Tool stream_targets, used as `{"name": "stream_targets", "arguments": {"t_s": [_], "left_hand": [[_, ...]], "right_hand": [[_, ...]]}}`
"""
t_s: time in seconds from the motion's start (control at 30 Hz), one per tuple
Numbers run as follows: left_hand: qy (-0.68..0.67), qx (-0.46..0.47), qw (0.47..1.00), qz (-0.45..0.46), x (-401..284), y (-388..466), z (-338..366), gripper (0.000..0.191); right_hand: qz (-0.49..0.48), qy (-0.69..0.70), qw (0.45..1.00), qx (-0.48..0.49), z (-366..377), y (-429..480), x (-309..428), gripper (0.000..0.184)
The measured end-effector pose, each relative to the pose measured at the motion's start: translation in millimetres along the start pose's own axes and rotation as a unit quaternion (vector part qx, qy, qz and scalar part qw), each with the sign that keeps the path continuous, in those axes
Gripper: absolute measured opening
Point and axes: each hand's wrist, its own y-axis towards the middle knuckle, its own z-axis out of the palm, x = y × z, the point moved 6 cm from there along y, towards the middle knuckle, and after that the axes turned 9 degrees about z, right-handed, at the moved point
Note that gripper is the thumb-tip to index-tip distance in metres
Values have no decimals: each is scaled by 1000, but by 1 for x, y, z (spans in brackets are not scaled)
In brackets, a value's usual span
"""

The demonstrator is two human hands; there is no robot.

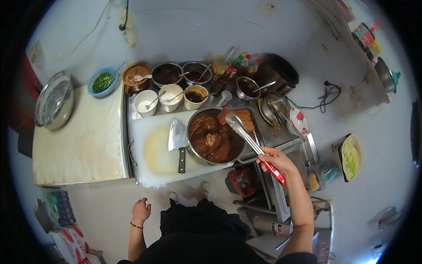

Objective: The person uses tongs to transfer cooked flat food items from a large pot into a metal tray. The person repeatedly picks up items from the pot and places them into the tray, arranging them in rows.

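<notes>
My right hand (pixel 276 160) is closed around the red handle of metal kitchen tongs (pixel 245 135). The tips of the tongs reach over a steel pot (pixel 188 145), at reddish-brown food pieces (pixel 224 115) by its far right rim. Dark brown liquid and thin brown sheets of food (pixel 211 140) fill the pot; what they are I cannot tell. A cleaver (pixel 177 135) lies on the white cutting board (pixel 158 178) left of the pot. My left hand (pixel 141 210) hangs below the counter edge, holding nothing, fingers loosely apart. Whether the tongs grip a piece is unclear.
Behind the board stand white tubs (pixel 146 103) with spoons, steel bowls (pixel 167 74) of dark sauce and several bottles (pixel 222 81). A blue bowl of chopped greens (pixel 103 82) sits at the left. To the right are a strawberry-patterned bowl (pixel 298 121) and a steel pan (pixel 272 102).
</notes>
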Motion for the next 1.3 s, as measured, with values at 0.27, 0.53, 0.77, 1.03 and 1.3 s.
{"name": "stream_targets", "arguments": {"t_s": [0.27,0.53,0.77,1.03,1.3], "left_hand": [[37,47,998,18,-35,17,6,31],[88,41,994,57,-78,27,12,30],[79,92,993,9,-109,22,18,31],[68,101,992,13,-134,18,31,31],[63,103,992,24,-149,29,34,31]], "right_hand": [[-77,78,991,-76,-76,-42,-19,27],[-35,107,990,-88,-144,15,-93,20],[23,99,994,-46,-152,83,-142,29],[74,206,969,113,-120,123,-190,13],[18,166,985,45,-113,120,-192,17]]}}
